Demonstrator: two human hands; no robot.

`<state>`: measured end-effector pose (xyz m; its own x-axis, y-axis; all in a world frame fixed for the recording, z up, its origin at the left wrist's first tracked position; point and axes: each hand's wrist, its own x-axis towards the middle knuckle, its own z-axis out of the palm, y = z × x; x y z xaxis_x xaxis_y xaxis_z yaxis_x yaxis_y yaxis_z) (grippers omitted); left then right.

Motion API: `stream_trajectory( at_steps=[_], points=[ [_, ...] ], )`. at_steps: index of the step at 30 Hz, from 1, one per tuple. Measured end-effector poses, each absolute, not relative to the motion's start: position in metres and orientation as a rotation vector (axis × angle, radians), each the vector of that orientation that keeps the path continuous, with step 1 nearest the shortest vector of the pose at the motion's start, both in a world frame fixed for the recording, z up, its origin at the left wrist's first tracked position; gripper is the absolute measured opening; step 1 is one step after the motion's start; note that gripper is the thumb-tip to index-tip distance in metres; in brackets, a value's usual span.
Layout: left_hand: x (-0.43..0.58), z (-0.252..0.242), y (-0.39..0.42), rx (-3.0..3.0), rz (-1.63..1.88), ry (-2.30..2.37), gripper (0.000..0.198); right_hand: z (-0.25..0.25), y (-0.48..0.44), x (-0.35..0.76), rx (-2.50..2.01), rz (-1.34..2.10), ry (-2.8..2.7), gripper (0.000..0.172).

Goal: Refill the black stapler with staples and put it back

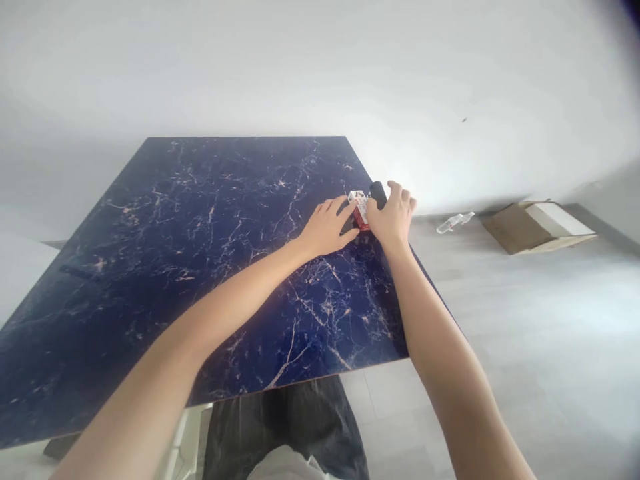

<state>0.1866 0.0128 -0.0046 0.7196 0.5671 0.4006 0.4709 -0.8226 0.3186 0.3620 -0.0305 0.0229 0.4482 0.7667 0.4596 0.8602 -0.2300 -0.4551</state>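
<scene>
A small red-and-white box (pixel 360 210) stands near the right edge of the blue marbled table (pixel 225 267). Just behind it on the right is a black cylinder-like object (pixel 379 194). My left hand (pixel 327 227) is at the box's left side, thumb and fingers spread, its fingertips at or very near the box. Something dark shows between that thumb and forefinger; I cannot make out what it is. My right hand (pixel 393 217) is on the other side, fingers apart and partly curved around the black object. Whether it touches that object is unclear.
A white wall (pixel 250 67) rises behind the table. On the floor to the right lie a clear plastic bottle (pixel 454 223) and an open cardboard box (pixel 535 227). The table's near edge runs just in front of my dark trousers (pixel 285 427).
</scene>
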Motion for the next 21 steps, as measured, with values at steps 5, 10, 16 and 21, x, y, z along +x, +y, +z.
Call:
stream_trajectory(
  at_steps=[5, 10, 16, 21],
  points=[
    [0.085, 0.001, -0.060, 2.810, 0.774, 0.574, 0.032, 0.040, -0.045, 0.324, -1.829, -0.220, -1.529, 0.046],
    [-0.025, 0.005, -0.090, 2.954, 0.647, 0.601, 0.020, 0.022, -0.076, 0.242, -1.236, 0.208, -2.177, 0.034],
    [-0.058, 0.005, -0.065, 2.799, 0.642, 1.033, 0.025, 0.001, -0.111, 0.187, -0.911, 0.285, -2.569, 0.043],
    [-0.044, 0.002, -0.069, 2.813, 0.592, 1.093, 0.028, 0.005, -0.107, 0.194, -0.920, 0.347, -2.571, 0.042]
  ],
)
